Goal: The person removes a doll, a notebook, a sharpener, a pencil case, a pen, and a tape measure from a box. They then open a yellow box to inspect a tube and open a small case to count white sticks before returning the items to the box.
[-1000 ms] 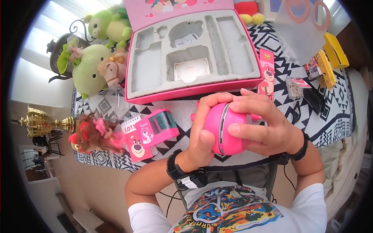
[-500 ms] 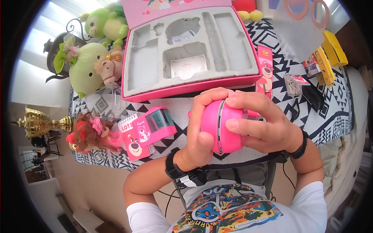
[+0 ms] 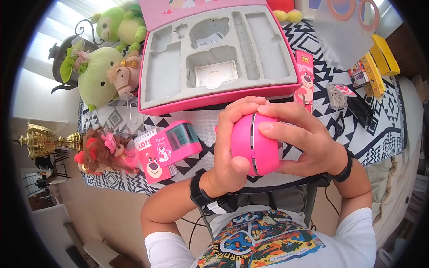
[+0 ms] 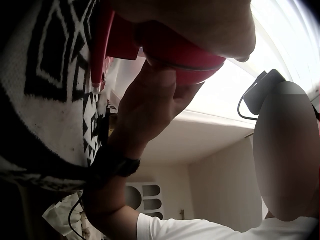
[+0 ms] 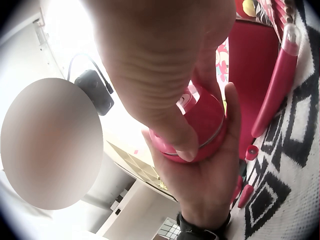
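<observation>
A round pink object (image 3: 266, 152) with a silver seam around its middle is held between both hands above the table's front edge. The left hand (image 3: 225, 154) grips its left side, thumb at the front and fingers over the top. On its right side the right hand (image 3: 310, 143) curls round it, two fingertips touching close to the seam. In the left wrist view the pink object (image 4: 177, 55) is partly covered by the hands. The right wrist view shows the seam of the pink object (image 5: 207, 127) above the left palm.
Behind the hands lies an open pink box (image 3: 219, 100) with a grey moulded tray. A pink sharpener (image 3: 178, 143) and a notebook (image 3: 154, 167) lie left, beside a doll (image 3: 105, 152). Plush toys (image 3: 100, 76) stand back left; a pink packet (image 3: 305, 80) and yellow boxes (image 3: 373, 73) are right.
The right hand's fingers have shifted on the pink object, its fingers spreading and its thumb lower at the side. The camera view has drifted slightly. Both hands keep their hold.
</observation>
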A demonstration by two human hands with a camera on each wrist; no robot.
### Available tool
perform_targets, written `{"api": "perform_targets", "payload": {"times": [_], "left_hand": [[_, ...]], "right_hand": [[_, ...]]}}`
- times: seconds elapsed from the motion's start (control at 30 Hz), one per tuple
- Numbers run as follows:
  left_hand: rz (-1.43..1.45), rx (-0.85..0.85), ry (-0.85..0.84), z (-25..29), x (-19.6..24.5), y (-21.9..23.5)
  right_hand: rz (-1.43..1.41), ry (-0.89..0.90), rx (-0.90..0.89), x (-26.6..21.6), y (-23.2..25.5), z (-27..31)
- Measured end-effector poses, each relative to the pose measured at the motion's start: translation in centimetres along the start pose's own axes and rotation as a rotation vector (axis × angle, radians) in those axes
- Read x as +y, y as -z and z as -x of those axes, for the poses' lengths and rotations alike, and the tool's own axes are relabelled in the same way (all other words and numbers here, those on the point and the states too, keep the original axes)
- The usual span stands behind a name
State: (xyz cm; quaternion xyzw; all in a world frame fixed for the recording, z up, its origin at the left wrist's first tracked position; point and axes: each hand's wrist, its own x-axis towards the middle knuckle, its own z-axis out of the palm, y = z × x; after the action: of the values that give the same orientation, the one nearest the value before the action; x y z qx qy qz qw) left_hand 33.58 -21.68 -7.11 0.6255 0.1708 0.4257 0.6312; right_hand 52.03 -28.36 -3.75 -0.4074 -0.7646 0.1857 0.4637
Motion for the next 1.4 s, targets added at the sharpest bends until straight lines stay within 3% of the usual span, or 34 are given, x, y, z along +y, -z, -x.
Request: {"api": "perform_targets", "payload": {"times": [0.67, 0.77, 0.83, 1.17, 1.33, 1.4], "left_hand": [[0.038, 0.002, -0.037, 0.3, -0.5, 0.1], [-0.025, -0.023, -0.135, 0.1, -1.1, 0.6], [-0.123, -0.064, -0.288, -0.1, -1.3, 0.9], [-0.194, -0.092, -0.322, 0.0, -1.1, 1.2], [-0.253, -0.133, -0.461, -0.4, -1.2, 1.4], [-0.169, -0.11, -0.44, -0.3, -1.3, 1.0]], "right_hand": [[0.008, -0.016, 0.005, -0.1, 0.1, -0.1], [-0.013, -0.033, -0.002, -0.3, 0.3, -0.2], [-0.007, -0.033, 0.0, -0.3, 0.3, -0.3], [-0.015, -0.074, 0.016, -0.5, 0.1, -0.3], [-0.054, -0.036, 0.026, -0.5, 0.0, -0.3], [-0.062, -0.022, 0.006, -0.6, 0.3, -0.2]]}}
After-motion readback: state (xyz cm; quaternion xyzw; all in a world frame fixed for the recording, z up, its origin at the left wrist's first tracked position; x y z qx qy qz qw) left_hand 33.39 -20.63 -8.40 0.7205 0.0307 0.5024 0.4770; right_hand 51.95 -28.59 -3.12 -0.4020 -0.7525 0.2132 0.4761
